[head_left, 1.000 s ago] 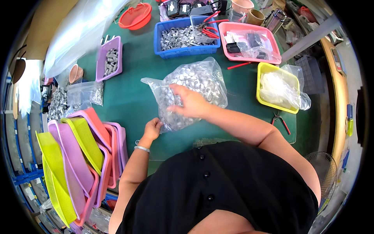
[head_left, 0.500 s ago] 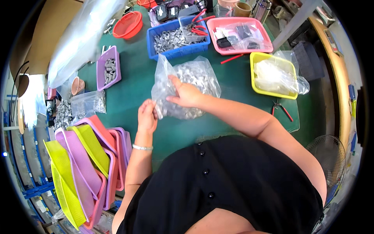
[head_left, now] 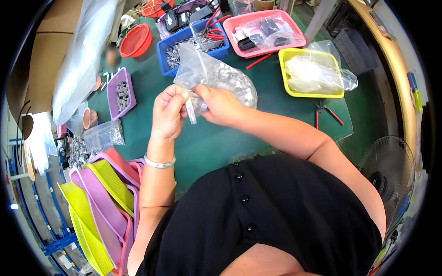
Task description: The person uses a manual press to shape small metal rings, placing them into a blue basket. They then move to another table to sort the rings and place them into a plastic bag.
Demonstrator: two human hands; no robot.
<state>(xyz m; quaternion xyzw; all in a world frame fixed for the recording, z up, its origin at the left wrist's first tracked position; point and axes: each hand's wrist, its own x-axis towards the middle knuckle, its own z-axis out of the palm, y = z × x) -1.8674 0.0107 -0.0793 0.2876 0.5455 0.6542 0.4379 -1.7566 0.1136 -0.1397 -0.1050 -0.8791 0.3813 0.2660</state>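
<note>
A clear plastic bag (head_left: pixel 235 83) full of small silvery metal parts lies on the green table in front of me, its loose upper part pointing up and left. My right hand (head_left: pixel 222 105) is closed around the gathered plastic at the bag's near left side. Thumb and fingers of my left hand (head_left: pixel 169 110) pinch the bag's edge, beside the right hand. From that pinch a narrow whitish strip (head_left: pixel 191 110) hangs down; whether it belongs to the bag I cannot tell.
Behind the bag are a blue basket (head_left: pixel 166 69) of metal parts, a pink tray (head_left: pixel 252 54) and a yellow basket (head_left: pixel 317 95) of plastic bags. Red-handled pliers (head_left: pixel 328 112) lie at right. Left are a purple basket (head_left: pixel 131 99) and stacked colourful baskets (head_left: pixel 99 202).
Both hands have come together at the bag's near left side. My left hand has moved up, and the right has closed round the plastic. The narrow strip now shows.
</note>
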